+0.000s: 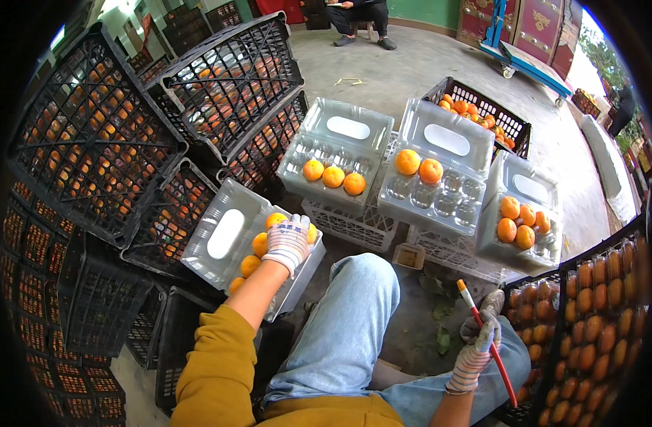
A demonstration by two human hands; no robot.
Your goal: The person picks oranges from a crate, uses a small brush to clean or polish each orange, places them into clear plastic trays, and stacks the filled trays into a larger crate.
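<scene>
A seated worker in a mustard sleeve and blue jeans sorts oranges among stacked black lattice crates (91, 142), each packed with fruit. The gloved left hand (289, 242) lies palm down on the oranges (258, 245) in the nearest clear plastic clamshell tray (219, 242), fingers curled over one fruit; whether it truly grips that fruit cannot be told from here. This tray sits forward and to the worker's left, tilted against the crates, its long side running away up to the right, its hinged lid laid open with a white oval label. Further right, three more glossy dimpled trays rest on white lattice crates: one holding three oranges (333, 176), one holding two (419, 166), one holding about five (523, 219). The gloved right hand (482, 331) is clenched around a thin red stick with an orange tip (486, 334), held upright-slanting beside the right knee, just next to a black crate of oranges (589, 327). The left hand is plainly the nearer to the tray being filled; the knit gloves look coarse, the fruit smooth and round
</scene>
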